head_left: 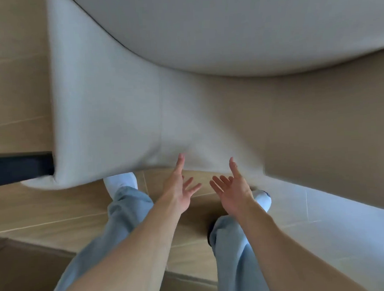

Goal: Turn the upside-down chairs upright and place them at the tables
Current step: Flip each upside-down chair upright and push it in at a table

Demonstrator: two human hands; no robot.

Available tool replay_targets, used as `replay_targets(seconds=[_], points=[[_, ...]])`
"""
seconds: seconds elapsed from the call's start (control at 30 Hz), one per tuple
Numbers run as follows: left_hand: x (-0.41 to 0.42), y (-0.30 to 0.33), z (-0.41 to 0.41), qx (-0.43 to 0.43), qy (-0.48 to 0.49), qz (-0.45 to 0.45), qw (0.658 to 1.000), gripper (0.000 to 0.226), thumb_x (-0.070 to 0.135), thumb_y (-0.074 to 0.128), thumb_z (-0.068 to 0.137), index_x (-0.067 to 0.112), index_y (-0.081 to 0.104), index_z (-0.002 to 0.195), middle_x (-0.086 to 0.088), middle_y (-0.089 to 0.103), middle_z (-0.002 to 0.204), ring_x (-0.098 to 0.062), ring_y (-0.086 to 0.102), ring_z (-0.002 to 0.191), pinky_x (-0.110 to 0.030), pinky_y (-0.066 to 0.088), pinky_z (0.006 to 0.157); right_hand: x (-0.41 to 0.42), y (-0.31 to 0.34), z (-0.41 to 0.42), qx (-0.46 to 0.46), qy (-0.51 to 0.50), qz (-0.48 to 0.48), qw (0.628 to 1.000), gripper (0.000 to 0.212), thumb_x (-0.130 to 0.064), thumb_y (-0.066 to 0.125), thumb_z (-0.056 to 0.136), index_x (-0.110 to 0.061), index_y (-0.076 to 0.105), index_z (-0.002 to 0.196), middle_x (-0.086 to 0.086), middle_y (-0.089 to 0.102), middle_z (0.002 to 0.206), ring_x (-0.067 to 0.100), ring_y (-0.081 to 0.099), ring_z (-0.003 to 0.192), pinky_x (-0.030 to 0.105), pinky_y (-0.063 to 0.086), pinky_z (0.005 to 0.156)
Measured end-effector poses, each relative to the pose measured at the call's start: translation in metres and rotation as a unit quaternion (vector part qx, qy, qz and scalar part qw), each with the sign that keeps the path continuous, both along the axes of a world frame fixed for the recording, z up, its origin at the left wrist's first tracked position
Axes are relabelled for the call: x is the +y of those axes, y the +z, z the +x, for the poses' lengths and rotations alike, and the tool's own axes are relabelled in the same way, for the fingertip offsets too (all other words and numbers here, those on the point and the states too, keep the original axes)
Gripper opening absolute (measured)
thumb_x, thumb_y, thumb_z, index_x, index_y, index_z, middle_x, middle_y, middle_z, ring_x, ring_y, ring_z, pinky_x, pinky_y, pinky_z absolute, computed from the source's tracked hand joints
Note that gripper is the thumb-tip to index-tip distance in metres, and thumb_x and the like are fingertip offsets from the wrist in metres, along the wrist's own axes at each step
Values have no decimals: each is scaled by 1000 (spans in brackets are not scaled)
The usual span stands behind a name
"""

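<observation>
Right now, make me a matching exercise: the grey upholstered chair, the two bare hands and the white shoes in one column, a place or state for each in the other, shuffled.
Column 1
1. grey upholstered chair
2. left hand
3. right hand
4. white shoe

Column 2
A. open, at the chair's lower edge, right of centre
B. on the tan tiled floor, below a light blue trouser leg
C. fills the upper frame, above both hands
D. open, fingertip on the fabric, left of the other hand

Pairs: 1-C, 2-D, 3-A, 4-B
</observation>
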State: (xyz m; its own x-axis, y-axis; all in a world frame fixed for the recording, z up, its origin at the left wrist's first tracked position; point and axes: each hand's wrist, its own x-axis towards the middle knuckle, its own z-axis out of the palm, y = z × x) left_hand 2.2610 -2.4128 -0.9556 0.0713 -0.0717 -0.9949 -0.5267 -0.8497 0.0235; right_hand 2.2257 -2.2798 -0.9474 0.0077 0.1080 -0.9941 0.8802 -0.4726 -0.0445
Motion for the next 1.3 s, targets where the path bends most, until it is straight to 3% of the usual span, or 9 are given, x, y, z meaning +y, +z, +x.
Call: replay_targets(seconds=[0.17, 0.3, 0.4, 0.5, 0.67, 0.97, 1.1, 1.2, 1.3], points=[[12, -48, -1, -4, 13, -11, 1000, 94, 54, 83, 55, 26, 46, 137, -10, 40, 153, -29, 53, 122, -58, 56, 93, 12, -52, 2, 2, -25, 9, 1000, 98, -53, 70, 84, -11, 20, 157, 18, 32, 160, 33, 41, 143, 49, 45, 111], [16, -76, 4, 16, 38, -29, 999, 88, 57, 82, 56, 26, 52, 133, -6, 46, 149, -28, 47, 134, -62, 50, 100, 18, -82, 8, 31, -29, -30, 999, 99, -58, 71, 70, -12, 34, 150, 15, 44, 152, 32, 47, 138, 55, 47, 107], [21, -92, 5, 41, 56, -40, 997, 67, 62, 80, 59, 29, 60, 114, -3, 57, 138, -26, 48, 133, -62, 45, 105, 20, -98, 12, 55, -42, -42, 997, 75, -58, 71, 69, -12, 54, 126, 11, 53, 142, 29, 52, 132, 57, 46, 107], [21, -106, 6, 52, 103, -59, 992, 77, 55, 84, 59, 26, 57, 124, -4, 65, 131, -23, 56, 125, -58, 43, 110, 21, -114, 15, 83, -85, -38, 992, 53, -55, 71, 72, -17, 59, 107, 9, 56, 133, 28, 54, 124, 56, 46, 108], [21, -112, 9, 62, 155, -66, 984, 99, 46, 88, 52, 23, 51, 141, -3, 66, 132, -22, 59, 123, -48, 41, 114, 16, -127, 20, 105, -134, -37, 985, 50, -51, 74, 73, -21, 61, 111, 3, 58, 130, 22, 54, 121, 56, 43, 110], [10, -112, 13, 60, 148, -59, 985, 66, 34, 83, 61, 21, 61, 122, 0, 67, 125, -20, 59, 120, -43, 40, 114, 18, -122, 15, 90, -170, -14, 981, 48, -40, 77, 72, -11, 62, 108, 7, 61, 128, 26, 51, 129, 54, 39, 113], [3, -101, 20, 76, 148, -64, 984, 55, 31, 82, 63, 19, 64, 113, -2, 72, 118, -20, 62, 117, -40, 43, 109, 16, -109, 17, 76, -164, 24, 983, 76, -43, 80, 69, -10, 52, 132, 6, 57, 131, 26, 51, 128, 53, 43, 111], [3, -72, 16, 87, 138, -80, 983, 52, 30, 82, 65, 18, 67, 113, 0, 77, 111, -18, 64, 117, -38, 41, 113, 18, -76, 14, 72, -136, 36, 987, 85, -42, 82, 65, -9, 52, 137, 5, 61, 127, 26, 54, 126, 53, 44, 110], [0, -26, 8, 94, 111, -103, 984, 55, 34, 78, 69, 18, 66, 121, -2, 72, 124, -17, 63, 119, -37, 41, 113, 12, -28, 6, 73, -88, 56, 992, 87, -46, 83, 63, -12, 55, 138, 2, 60, 133, 25, 54, 126, 54, 49, 104]])
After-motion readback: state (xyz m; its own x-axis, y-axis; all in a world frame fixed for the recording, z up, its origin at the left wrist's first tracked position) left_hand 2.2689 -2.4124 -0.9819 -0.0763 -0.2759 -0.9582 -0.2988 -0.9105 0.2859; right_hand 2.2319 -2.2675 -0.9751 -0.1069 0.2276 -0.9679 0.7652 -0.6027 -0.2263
